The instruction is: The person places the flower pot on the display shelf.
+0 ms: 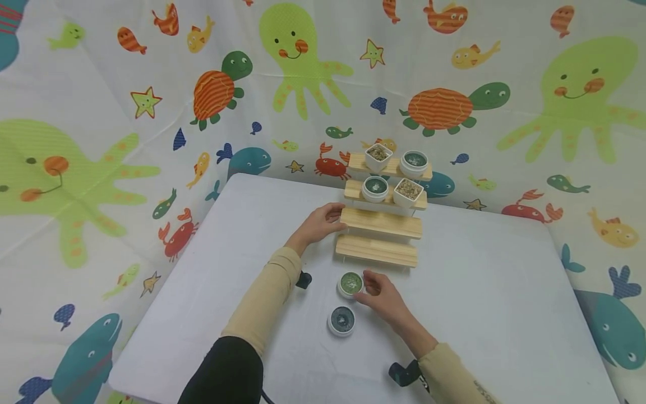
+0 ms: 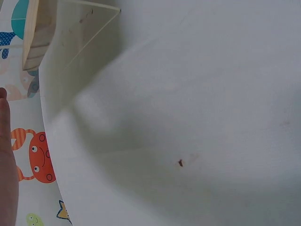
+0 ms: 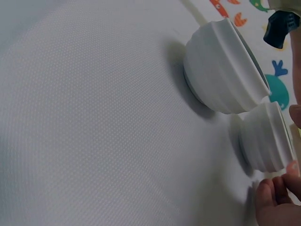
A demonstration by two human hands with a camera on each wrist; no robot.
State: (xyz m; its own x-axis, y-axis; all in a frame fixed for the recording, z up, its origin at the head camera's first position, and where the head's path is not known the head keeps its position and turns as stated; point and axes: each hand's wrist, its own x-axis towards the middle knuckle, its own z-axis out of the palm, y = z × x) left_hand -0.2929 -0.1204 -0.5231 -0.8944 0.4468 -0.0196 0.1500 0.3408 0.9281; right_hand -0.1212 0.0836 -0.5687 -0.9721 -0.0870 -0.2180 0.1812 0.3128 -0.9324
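At the left end of a four-tier wooden display stand (image 1: 381, 223), my left hand (image 1: 318, 224) grips the third shelf from the top, thumb at the front and fingers behind. In the left wrist view, part of a hand (image 2: 6, 160) shows at the edge, apart from a wooden shelf end (image 2: 40, 35). My right hand (image 1: 384, 297) is at the right side of a small white bowl (image 1: 350, 285) with green contents, its thumb and fingers parted beside the rim. Nearer me stands another white bowl (image 1: 341, 321) with dark grey-green contents.
On the upper two shelves sit two square white bowls of dry brownish bits, one a square bowl (image 1: 408, 192), and two round bowls, one a round bowl (image 1: 375, 189). A white-covered table (image 1: 494, 292) lies beneath. Behind hangs a sea-animal curtain (image 1: 353, 33).
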